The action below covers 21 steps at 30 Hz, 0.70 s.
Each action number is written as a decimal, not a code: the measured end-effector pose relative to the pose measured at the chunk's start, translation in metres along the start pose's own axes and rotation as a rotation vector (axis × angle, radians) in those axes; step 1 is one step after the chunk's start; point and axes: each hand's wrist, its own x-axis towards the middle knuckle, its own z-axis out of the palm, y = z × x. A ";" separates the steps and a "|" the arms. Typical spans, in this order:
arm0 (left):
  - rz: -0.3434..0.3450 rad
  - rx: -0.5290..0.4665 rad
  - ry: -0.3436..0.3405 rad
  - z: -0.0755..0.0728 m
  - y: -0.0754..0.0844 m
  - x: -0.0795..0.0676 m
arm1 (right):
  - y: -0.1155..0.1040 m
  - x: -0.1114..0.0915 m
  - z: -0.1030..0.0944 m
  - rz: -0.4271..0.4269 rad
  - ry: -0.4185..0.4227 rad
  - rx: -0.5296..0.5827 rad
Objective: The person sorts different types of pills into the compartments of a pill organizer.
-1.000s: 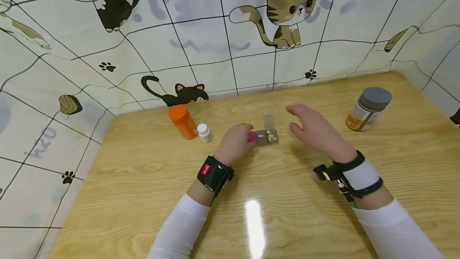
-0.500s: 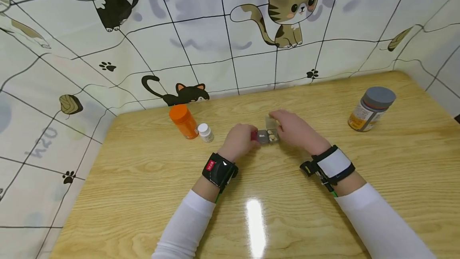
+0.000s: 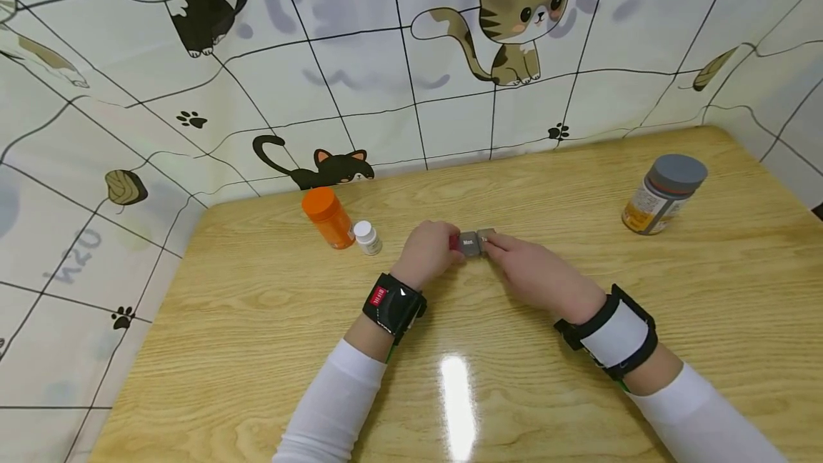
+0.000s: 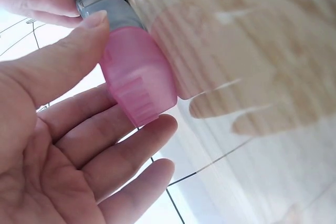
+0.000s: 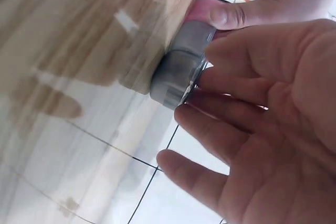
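Observation:
A small pill organizer [image 3: 469, 244] with pink and grey compartments lies on the wooden table between the two hands. My left hand [image 3: 426, 256] holds its pink end, thumb on one side and fingers on the other; the left wrist view shows that pink compartment [image 4: 139, 72] up close. At the other end, the fingertips of my right hand [image 3: 546, 279] press on the lid of the last grey compartment [image 5: 176, 72], which is down. The right fingers look mostly straight in the right wrist view. The pills inside are hidden under the lid.
An orange bottle [image 3: 328, 217] and a small white bottle [image 3: 367, 238] stand at the back left. A jar with a grey lid [image 3: 664, 195] is at the right. Cat-print cloth [image 3: 360, 106] hangs behind the wooden table [image 3: 270, 349].
My right hand came in from the right to the raised clear lid and swung it down over the pills. The left hand has stayed on the pink end.

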 end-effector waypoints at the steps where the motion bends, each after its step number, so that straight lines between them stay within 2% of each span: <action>1: 0.002 0.007 0.002 0.000 0.000 0.000 | -0.001 -0.001 0.001 -0.015 0.007 -0.028; 5: 0.009 0.035 0.006 0.001 0.000 0.001 | -0.002 -0.003 0.003 -0.050 0.029 -0.104; 12: 0.004 0.048 -0.001 0.004 0.000 0.004 | -0.004 -0.004 0.005 -0.064 0.045 -0.160; 21: 0.001 0.073 -0.015 0.001 0.003 0.004 | -0.005 0.000 0.006 -0.036 0.055 -0.137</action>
